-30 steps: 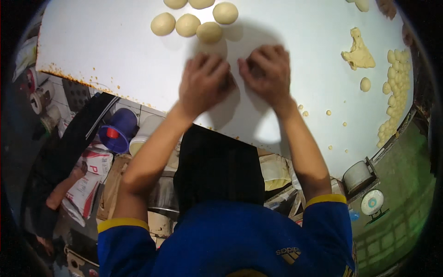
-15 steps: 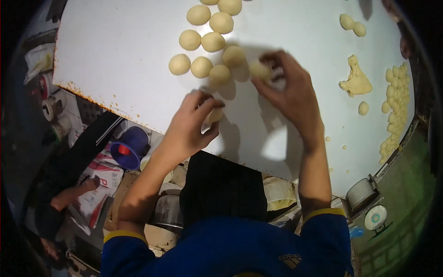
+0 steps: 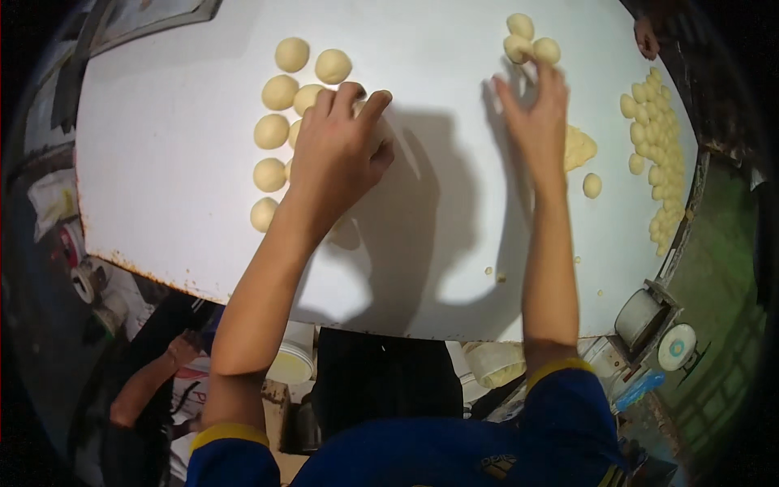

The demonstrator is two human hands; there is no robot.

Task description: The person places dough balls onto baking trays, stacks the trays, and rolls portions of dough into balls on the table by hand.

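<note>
Several round, pale yellow dough balls [image 3: 271, 131] stand in rows left of the middle of the white table [image 3: 162, 138]. My left hand [image 3: 337, 134] is over the right side of these rows, fingers curled down. Pale dough shows between its fingers, and the hand hides most of that dough ball. Farther right, my right hand [image 3: 540, 101] stretches out with thumb and fingers apart. Its fingertips are at a cluster of three dough balls [image 3: 519, 49]. Partly behind my right wrist lies a flat, irregular dough piece [image 3: 579, 148], with a single small dough ball [image 3: 592, 186] near it.
Many small dough pieces [image 3: 661, 154] crowd the table's right edge. Another person's hand [image 3: 646, 39] is at the far right edge. A metal pot [image 3: 637, 315] and a round white dial [image 3: 677, 346] stand at the lower right. Another person's arm [image 3: 154, 377] shows at the lower left.
My left hand has moved up and left over the rows. My right hand has gone up and right to the cluster, no longer holding a dough ball. The view has shifted.
</note>
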